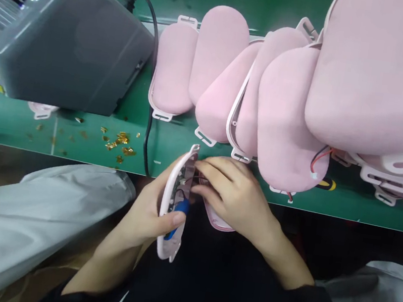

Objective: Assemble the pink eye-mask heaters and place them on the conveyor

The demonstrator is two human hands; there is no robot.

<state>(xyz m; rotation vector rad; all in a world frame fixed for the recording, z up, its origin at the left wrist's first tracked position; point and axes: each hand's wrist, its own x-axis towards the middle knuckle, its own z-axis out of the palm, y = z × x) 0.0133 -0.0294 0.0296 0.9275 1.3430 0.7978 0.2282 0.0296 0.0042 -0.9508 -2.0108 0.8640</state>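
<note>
Green desk (179,138) with pink cases (220,56) everywhere; left hand (144,210) gripping an open shell (167,196), right hand (238,193) curled over a pink cover (219,219), can't tell if holding it.

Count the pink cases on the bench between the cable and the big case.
5, left to right: first case by the cable, second case beside it, third case slanting lower, fourth case partly covered, fifth case beside the big case. Others may hide underneath.

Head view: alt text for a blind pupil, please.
A left hand holds an open pink shell showing a blue part inside; the right hand is over another pink piece. Pink casings and a grey machine sit beyond on a green bench.
</note>
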